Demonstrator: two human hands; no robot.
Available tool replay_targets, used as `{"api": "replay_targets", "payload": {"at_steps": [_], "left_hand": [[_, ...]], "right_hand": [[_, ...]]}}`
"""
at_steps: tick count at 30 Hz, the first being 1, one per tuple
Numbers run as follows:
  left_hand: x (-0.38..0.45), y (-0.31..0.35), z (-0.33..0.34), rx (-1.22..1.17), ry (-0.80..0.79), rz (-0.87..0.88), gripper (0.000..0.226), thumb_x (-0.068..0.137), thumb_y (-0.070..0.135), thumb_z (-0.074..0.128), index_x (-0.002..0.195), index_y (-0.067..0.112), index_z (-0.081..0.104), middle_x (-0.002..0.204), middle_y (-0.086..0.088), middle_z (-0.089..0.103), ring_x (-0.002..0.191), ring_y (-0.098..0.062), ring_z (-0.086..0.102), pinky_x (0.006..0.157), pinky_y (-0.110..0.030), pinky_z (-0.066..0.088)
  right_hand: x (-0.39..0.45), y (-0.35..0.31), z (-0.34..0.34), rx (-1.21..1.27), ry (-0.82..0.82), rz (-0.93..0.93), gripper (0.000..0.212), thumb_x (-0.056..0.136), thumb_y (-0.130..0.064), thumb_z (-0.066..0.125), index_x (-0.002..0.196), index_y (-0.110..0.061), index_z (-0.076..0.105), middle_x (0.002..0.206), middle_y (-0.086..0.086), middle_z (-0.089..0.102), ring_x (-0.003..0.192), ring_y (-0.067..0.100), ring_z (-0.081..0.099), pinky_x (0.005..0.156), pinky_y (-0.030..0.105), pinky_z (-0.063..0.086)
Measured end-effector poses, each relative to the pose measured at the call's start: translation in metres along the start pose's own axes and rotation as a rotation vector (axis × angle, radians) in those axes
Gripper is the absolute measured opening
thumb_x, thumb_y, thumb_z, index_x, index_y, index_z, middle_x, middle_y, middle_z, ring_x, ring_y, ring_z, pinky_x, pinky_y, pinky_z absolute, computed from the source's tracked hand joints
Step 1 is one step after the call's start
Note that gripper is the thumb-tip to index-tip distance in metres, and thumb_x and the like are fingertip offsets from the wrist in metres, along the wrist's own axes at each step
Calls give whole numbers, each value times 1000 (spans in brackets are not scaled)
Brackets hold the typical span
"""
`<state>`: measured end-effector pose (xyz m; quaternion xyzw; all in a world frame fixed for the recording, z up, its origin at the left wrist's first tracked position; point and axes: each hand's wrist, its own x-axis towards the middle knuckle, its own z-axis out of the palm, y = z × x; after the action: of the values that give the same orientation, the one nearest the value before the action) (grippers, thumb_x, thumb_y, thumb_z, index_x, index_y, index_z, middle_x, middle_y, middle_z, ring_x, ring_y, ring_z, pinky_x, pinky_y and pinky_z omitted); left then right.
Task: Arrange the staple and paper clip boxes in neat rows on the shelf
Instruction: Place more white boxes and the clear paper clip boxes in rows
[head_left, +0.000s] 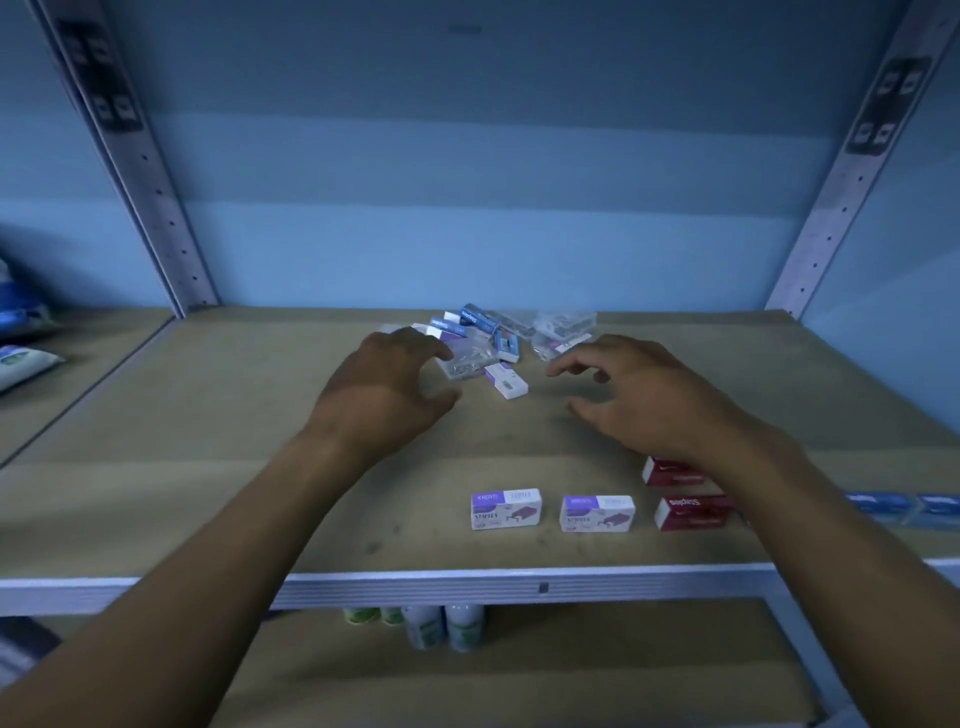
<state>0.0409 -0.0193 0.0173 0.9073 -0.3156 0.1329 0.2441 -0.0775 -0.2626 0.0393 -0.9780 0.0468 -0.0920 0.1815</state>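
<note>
boxes (488, 338) lie heaped just beyond both hands' fingers (436, 351).

Matt scuffed board shelf (208, 467), glossy cardboard staple boxes (506, 509), clear plastic clip bags (563, 327) (crinkly), perforated metal uprights (156, 197)

The picture is dim and blue all over. Edges are bent by the wide lens. The back wall (467, 156) is crossed by soft bands of light and dark. Far corners look blurry.
</note>
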Motion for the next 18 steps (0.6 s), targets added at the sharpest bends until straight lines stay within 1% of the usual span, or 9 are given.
{"api": "replay_targets", "payload": {"at_steps": [1,2,4,5,7,9,10,14,18], "left_hand": [[5,-4,1,12,-24,-13,38,77,52,66,110,34,64,120,9,63,114,-19,56,94,-36,48],[11,-7,2,46,-47,-20,34,74,56,61,100,34,62,112,8,63,109,-22,58,89,-37,50],[25,-12,3,104,-67,-49,30,68,61,51,78,33,52,90,5,61,93,-27,61,77,-36,52],[31,-14,3,94,-53,-74,32,68,62,52,77,31,52,87,3,61,89,-28,61,75,-37,52],[43,-20,3,57,5,-103,38,71,60,64,92,28,65,96,-1,68,94,-28,62,80,-37,53],[55,-26,4,30,31,-132,49,72,59,72,108,25,68,108,1,70,102,-25,63,86,-36,52],[61,-29,4,22,34,-153,52,72,60,72,110,25,69,110,2,71,105,-24,62,89,-37,52],[85,-35,9,97,-5,-222,57,70,70,68,101,22,72,107,1,69,108,-27,57,90,-43,51],[93,-28,12,215,-96,-227,61,74,73,62,94,17,75,107,-4,65,111,-30,51,91,-45,49]], "right_hand": [[4,-5,5,-1,-14,-2,38,88,-38,66,124,-46,58,124,-16,56,115,8,51,102,32,43],[7,-11,9,0,-23,-2,43,87,-37,65,128,-46,54,126,-15,54,118,9,50,103,33,43],[14,-19,16,-5,-18,18,51,87,-34,65,134,-46,48,129,-12,50,124,10,47,104,34,42],[17,-23,20,-8,-11,34,53,87,-34,64,136,-46,45,130,-12,48,125,11,47,103,34,42],[24,-30,26,3,3,55,53,88,-32,61,136,-47,43,130,-10,45,125,14,48,98,35,44],[33,-36,32,3,7,60,52,90,-32,61,136,-48,43,130,-8,43,123,16,49,92,33,45],[37,-38,34,-2,8,63,52,90,-31,61,137,-47,43,131,-7,42,122,17,49,89,32,44],[51,-42,45,-1,26,92,46,89,-27,63,132,-41,53,131,-2,44,121,21,52,91,35,47],[59,-43,56,32,36,72,31,88,-17,63,112,-36,69,123,3,50,117,24,54,92,32,47]]}}
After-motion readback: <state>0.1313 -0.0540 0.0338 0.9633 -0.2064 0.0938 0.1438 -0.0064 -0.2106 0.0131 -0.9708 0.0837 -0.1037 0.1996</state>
